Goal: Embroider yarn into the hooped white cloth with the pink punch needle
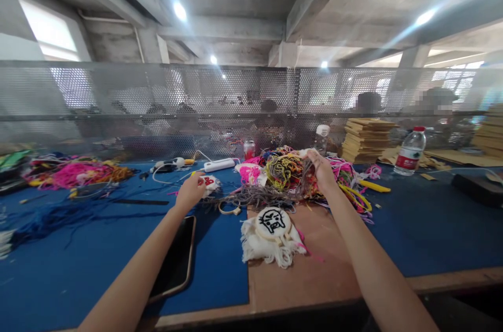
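Left hand (189, 193): reaches out far and left of centre, to a small white cloth with red stitching (211, 183); the grip is bent in at the cloth's left side, but I cannot tell whether it pinches the edge or only touches it
Right hand (323, 172): at the right side of a large tangled heap of multicoloured thread (288, 169); the grip is half curled against the strands, and whether any strand is pinched I cannot tell
Thread heap: far centre of the blue-topped desk (220, 279), with loose grey thread (259, 195) spread along its near side
Stitched hoop: a round pale embroidery hoop with a black stitched face (273, 224), on fringed white cloth, lies nearer than the heap, apart from both hands
Left forearm side: a black flat-screened device with a gold rim (175, 264) lies near, partly under the forearm
Far right: a clear plastic bottle with a red cap (411, 153) and a stack of tan cardboard (367, 138)
Step in hand: seemingly handling the red-stitched cloth and the thread, one hand at each
Next move: would call for a definite pinch and a gentle lift, since loose strands could snag and drag the tangle
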A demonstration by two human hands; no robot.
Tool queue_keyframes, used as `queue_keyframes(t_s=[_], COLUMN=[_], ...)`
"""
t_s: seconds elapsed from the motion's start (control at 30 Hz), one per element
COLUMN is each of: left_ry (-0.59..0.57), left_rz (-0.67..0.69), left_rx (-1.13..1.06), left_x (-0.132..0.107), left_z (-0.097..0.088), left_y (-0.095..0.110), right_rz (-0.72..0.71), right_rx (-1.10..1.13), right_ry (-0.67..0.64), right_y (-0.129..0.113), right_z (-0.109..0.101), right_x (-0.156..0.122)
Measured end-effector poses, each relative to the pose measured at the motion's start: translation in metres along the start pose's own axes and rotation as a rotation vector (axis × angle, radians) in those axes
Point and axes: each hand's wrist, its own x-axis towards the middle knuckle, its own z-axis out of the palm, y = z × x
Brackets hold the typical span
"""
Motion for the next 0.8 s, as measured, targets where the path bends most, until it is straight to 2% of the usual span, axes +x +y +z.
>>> queue_keyframes(t_s=[0.13, 0.3, 0.5, 0.6, 0.67, 0.7, 0.73, 0.8], left_ry=[-0.032, -0.098, -0.125, -0.079, -0.068, -0.088, -0.155, -0.435], left_rz=[0.033, 0.11, 0.22, 0.325, 0.389, 0.4, 0.386, 0.297], left_rx=[0.013, 0.011, 0.015, 0.032, -0.048, -0.132, -0.236, -0.499], left_x=[0.002, 0.0, -0.002, -0.007, -0.013, -0.017, -0.022, -0.032], left_z=[0.006, 0.013, 0.01, 0.002, -0.003, -0.005, -0.005, -0.004], left_y=[-0.003, 0.0, 0.006, 0.019, 0.034, 0.043, 0.051, 0.068], right_rz=[0.085, 0.162, 0.261, 0.236, 0.21, 0.205, 0.188, 0.062], right_rx=[0.008, 0.159, 0.195, 0.198, 0.147, 0.089, 0.011, -0.189], right_ry=[-0.063, -0.156, -0.414, -0.58, -0.662, -0.687, -0.697, -0.714], right_y=[-0.002, -0.002, -0.003, 0.001, 0.008, 0.012, 0.017, 0.025], right_z=[0.002, 0.005, 0.012, 0.027, 0.044, 0.053, 0.061, 0.073], right_x=[-0.003, -0.006, -0.014, -0.025, -0.036, -0.043, -0.049, -0.062])
